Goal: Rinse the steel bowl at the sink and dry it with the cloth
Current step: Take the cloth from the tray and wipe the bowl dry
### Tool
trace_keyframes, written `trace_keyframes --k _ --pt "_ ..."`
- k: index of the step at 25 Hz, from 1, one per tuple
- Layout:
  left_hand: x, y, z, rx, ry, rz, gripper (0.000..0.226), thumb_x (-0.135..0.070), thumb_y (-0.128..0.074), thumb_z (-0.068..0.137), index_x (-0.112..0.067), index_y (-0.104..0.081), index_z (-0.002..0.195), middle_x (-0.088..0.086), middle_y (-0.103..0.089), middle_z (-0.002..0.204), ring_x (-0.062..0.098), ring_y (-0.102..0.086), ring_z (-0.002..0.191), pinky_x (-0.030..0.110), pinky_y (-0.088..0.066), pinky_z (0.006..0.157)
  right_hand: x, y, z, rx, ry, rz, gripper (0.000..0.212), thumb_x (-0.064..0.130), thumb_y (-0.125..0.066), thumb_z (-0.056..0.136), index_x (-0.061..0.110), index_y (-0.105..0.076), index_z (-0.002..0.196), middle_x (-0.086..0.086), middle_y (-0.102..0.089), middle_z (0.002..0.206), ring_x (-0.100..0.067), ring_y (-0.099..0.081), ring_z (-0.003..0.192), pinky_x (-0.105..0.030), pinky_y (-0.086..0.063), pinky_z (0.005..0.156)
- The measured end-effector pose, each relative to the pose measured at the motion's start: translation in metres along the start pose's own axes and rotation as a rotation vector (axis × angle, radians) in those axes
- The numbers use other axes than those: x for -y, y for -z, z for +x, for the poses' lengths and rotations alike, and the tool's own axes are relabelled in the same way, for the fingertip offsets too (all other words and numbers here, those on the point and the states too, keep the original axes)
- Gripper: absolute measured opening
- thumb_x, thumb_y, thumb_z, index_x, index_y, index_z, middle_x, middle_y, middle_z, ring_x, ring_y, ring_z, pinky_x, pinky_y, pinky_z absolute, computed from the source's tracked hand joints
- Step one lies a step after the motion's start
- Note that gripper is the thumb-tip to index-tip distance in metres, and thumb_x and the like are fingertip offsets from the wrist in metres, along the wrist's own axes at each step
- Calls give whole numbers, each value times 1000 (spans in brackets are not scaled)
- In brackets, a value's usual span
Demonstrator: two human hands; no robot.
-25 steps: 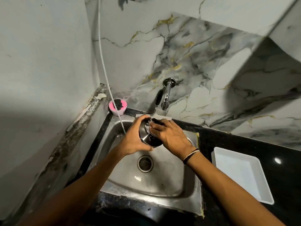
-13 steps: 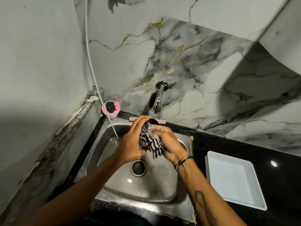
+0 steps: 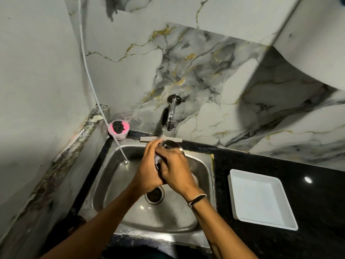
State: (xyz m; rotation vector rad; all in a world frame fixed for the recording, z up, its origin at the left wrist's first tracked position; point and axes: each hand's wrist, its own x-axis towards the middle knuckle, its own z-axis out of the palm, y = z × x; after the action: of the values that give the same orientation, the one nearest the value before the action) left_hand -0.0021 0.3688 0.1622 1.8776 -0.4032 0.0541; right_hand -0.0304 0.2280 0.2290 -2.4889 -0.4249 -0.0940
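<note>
Since half a second ago the striped cloth has gone almost out of sight between the hands, and the steel bowl's rim now shows above the fingers. Bowl sits tilted on edge, held over the sink, just below the tap. Only its upper rim and a sliver of dark inside are visible.

Left hand is wrapped around the bowl's left side, fingers curled up over the rim. Right hand is closed over the bowl from the right, fingers pressed together against it; a scrap of cloth shows just under those fingers, too hidden to tell how it's gripped. Hands touch each other.

Below the hands: sink drain. Up-left of the left hand: pink dish with a dark scrubber in it, at the sink corner, white hose running past it into the basin. Well right of the right hand: white tray on the black bench. Dark band on the right wrist.
</note>
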Motion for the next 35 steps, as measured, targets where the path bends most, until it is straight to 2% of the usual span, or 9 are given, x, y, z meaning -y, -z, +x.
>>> trace_keyframes --k 4,7,10,13,17,21,24,31,35 --pt "-1 10 0 58 48 -32 126 -9 -101 59 -17 -35 166 4 -57 159 21 -57 148 46 -50 123 -22 28 -3 172 278 -204 57 8 -59 87 33 -67 138 17 -60 153 -18 -58 112 -29 -54 95" --pt "0 13 -2 78 71 -49 130 -11 -104 53 -25 -37 164 2 -59 155 19 -62 143 45 -54 119 -21 30 9 148 163 -397 66 5 -71 85 30 -61 145 9 -57 158 -25 -59 124 -43 -58 100" --pt "2 25 -1 140 103 -100 134 -14 -102 55 -28 -31 167 11 -62 152 29 -67 135 52 -55 117 -5 11 -2 187 325 -210 66 7 -54 86 32 -54 146 16 -56 153 -17 -56 122 -32 -56 99" --pt "8 38 -4 179 94 -85 135 -16 -106 53 -26 -33 166 2 -61 153 19 -63 142 45 -54 118 -7 13 6 148 476 -431 53 21 -42 96 24 -58 146 9 -57 155 -23 -59 131 -33 -54 102" --pt "2 45 0 117 48 -17 131 -35 -102 49 -32 -38 163 -11 -52 159 -1 -49 147 13 -41 118 13 15 17 199 136 -774 52 18 -52 104 12 -48 156 -9 -49 164 -37 -51 143 -47 -46 111" --pt "-1 44 2 147 -26 51 126 -19 -99 55 -30 -37 165 -13 -41 166 1 -44 152 13 -38 121 47 3 4 333 -25 -814 25 15 -55 98 11 -74 114 -18 -74 118 -39 -66 116 -47 -52 93" --pt "-1 44 -3 219 -89 100 127 -12 -97 61 -28 -31 168 -16 -30 173 -18 -38 148 1 -38 112 42 19 13 394 -238 -301 18 17 -61 97 9 -75 105 -21 -77 103 -34 -73 90 -34 -53 71" --pt "-3 48 -2 68 -163 185 130 -9 -96 67 -34 -20 169 -39 -12 171 -17 -21 157 3 -25 123 51 26 32 -13 -938 1860 30 -4 -47 84 -10 -71 102 -24 -77 88 -30 -79 69 -37 -68 70" --pt "5 35 -4 -67 -107 92 126 -17 -97 64 -30 -28 168 -27 -29 168 -14 -30 155 1 -29 119 53 17 32 -336 -925 2102 33 -1 -39 101 -12 -69 109 -27 -79 89 -35 -81 68 -41 -70 64"
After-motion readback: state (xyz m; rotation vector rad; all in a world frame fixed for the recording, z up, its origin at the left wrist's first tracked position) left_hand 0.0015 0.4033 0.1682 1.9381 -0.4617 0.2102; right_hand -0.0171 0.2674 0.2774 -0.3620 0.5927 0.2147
